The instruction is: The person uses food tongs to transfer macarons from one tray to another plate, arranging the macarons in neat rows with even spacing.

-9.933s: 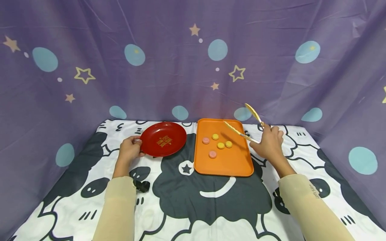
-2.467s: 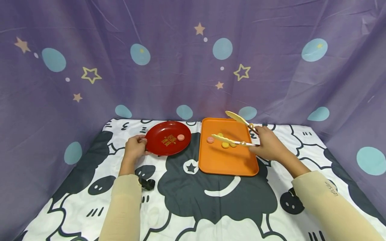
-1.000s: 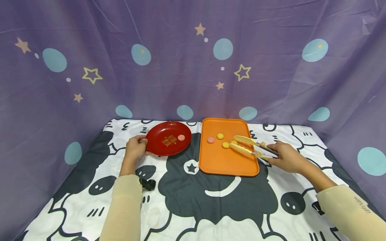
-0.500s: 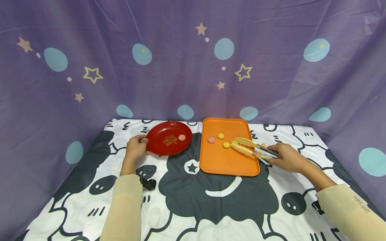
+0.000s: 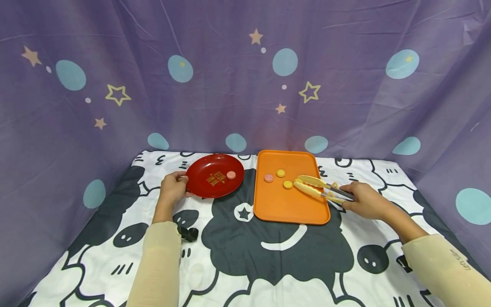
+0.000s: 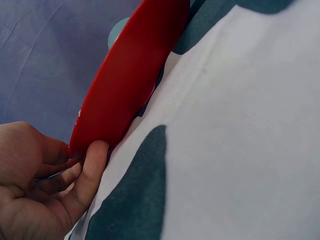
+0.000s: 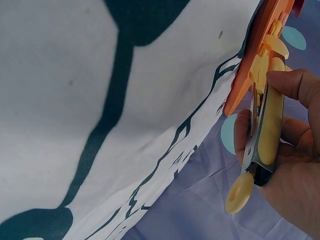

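My left hand (image 5: 171, 187) pinches the near-left rim of a red plate (image 5: 199, 179), thumb and fingers on either side of the rim in the left wrist view. Gold print and one pink macaron-like disc (image 5: 231, 175) are on the plate. My right hand (image 5: 362, 199) grips metal tongs with yellow tips (image 5: 310, 191), fingers wrapped on their handle (image 7: 270, 120) in the right wrist view. The tips reach over an orange tray (image 5: 284, 211) around a yellow disc (image 5: 298, 181), partly hidden; I cannot tell whether they touch it.
On the tray also lie another pink disc (image 5: 268, 178) and two yellow discs, one (image 5: 287, 184) close left of the tongs and one (image 5: 281, 173) farther back. A cartoon-print cloth (image 5: 284, 264) covers the table. A purple curtain (image 5: 215, 111) hangs behind.
One pink disc has gone from the tray to the plate. The tongs, raised and spread earlier, have come down right and drawn narrower around a yellow disc. My left hand keeps the plate.
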`<state>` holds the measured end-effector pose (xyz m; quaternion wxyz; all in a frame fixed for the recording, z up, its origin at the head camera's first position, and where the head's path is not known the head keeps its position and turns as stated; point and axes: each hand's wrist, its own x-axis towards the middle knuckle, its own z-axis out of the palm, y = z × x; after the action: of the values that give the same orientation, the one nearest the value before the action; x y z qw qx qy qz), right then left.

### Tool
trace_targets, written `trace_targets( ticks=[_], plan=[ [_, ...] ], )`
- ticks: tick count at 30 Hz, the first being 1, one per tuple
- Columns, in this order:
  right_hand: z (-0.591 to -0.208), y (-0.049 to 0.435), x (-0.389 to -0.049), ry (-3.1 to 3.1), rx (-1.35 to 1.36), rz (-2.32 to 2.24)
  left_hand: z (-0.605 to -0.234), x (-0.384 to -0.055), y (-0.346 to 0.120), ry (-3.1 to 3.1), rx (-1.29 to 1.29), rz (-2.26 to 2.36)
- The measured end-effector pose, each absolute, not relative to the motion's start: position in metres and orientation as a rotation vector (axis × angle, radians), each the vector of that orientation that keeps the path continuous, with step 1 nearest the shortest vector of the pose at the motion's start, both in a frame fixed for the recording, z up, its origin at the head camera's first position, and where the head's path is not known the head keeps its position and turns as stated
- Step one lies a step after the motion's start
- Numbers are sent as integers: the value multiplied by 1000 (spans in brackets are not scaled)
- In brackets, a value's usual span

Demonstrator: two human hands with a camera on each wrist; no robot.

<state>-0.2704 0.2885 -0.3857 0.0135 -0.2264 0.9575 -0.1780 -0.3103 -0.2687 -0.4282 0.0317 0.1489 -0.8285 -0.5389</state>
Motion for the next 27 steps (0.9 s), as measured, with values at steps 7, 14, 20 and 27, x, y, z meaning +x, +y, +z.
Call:
trace_targets(
  ticks=[7,14,20,27],
  plan=[
    [-384,288,-271,2992,-729,-535,-429,-311,-268,-2542,467,-1664],
    [-378,285,-272,3014,-778,-550,-428,-312,-268,-2536,471,-1678],
    [-370,278,-275,3023,-836,-541,-428,-311,-269,-2555,451,-1664],
    [-361,265,-281,3021,-876,-538,-431,-312,-269,-2551,455,-1640]
  ],
)
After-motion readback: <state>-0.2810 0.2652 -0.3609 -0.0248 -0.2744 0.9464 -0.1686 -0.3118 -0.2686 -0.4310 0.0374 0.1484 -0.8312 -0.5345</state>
